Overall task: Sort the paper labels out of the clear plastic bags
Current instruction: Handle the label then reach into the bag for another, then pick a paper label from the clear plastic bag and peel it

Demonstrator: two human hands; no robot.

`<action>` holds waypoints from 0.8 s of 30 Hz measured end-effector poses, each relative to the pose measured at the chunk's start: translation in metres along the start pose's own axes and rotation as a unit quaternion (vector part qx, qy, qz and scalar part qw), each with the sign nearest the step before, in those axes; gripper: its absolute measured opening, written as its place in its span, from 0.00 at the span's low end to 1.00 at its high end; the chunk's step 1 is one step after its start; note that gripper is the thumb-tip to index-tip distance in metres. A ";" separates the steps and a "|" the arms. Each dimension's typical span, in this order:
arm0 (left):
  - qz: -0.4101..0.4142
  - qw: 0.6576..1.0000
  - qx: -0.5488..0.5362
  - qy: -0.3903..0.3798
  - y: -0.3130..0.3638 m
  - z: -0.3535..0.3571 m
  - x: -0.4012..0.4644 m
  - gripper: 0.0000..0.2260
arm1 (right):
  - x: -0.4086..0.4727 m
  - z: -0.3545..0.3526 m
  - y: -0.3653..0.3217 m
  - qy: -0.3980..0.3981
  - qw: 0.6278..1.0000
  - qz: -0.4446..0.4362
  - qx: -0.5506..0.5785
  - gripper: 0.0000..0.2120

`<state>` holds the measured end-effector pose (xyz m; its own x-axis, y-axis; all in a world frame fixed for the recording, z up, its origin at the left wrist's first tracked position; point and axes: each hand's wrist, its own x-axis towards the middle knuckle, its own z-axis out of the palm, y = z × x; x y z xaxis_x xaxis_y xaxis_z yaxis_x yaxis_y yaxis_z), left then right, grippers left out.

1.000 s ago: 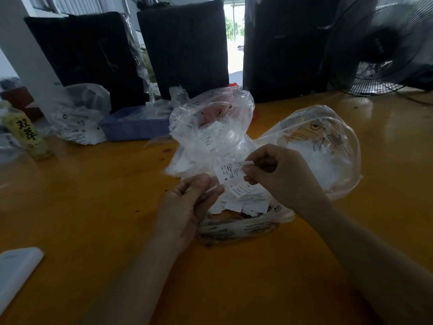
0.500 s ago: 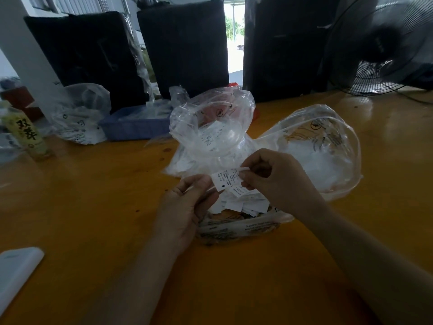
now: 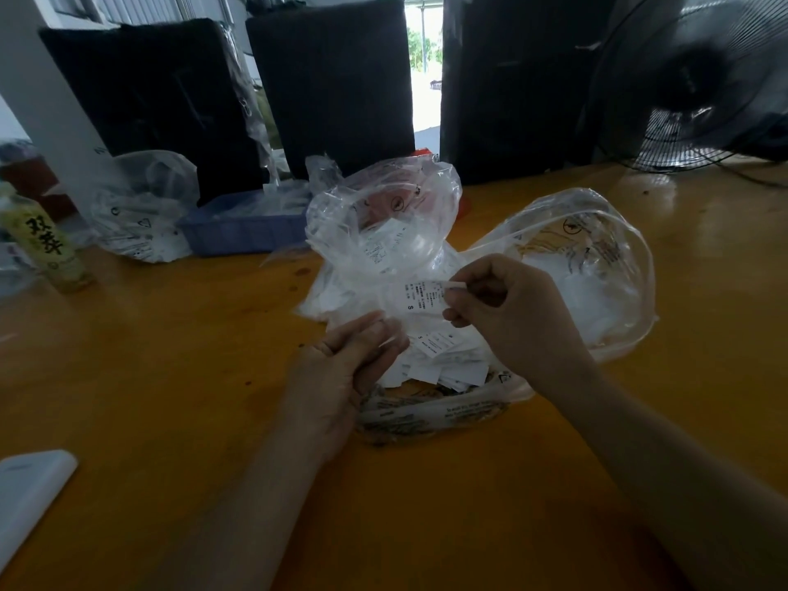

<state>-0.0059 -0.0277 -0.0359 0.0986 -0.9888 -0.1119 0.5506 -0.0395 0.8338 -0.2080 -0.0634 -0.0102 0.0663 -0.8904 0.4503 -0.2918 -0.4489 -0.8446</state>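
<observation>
On the orange wooden table [image 3: 149, 377], crumpled clear plastic bags [image 3: 383, 232] still hold many labels. Just in front of them lies a heap of loose white paper labels [image 3: 443, 364]. Above the heap, the right hand [image 3: 507, 309] pinches one printed white label [image 3: 420, 296]; the left hand [image 3: 341, 377], fingers loosely curled, seems empty. Much sorting looks left.

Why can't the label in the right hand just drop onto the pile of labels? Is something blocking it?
Nothing visible blocks it. The right hand pinches the label in open air just above the pile of labels. The left hand sits beside the pile, not over it.
</observation>
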 end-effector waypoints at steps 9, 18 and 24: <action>0.002 1.000 0.006 -0.004 0.000 0.001 -0.002 0.11 | 0.000 0.000 0.001 0.010 1.000 0.004 -0.012 0.05; 0.012 0.999 0.032 0.009 -0.001 0.002 -0.002 0.05 | -0.002 0.002 0.000 -0.043 0.999 0.011 -0.031 0.04; -0.004 1.000 0.012 0.011 -0.001 0.001 -0.001 0.10 | 0.000 -0.002 -0.002 -0.011 0.998 0.044 0.037 0.03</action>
<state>-0.0077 -0.0264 -0.0357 0.1136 -0.9850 -0.1302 0.5305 -0.0507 0.8461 -0.2096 -0.0622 -0.0079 0.0653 -0.9276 0.3678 -0.2270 -0.3727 -0.8997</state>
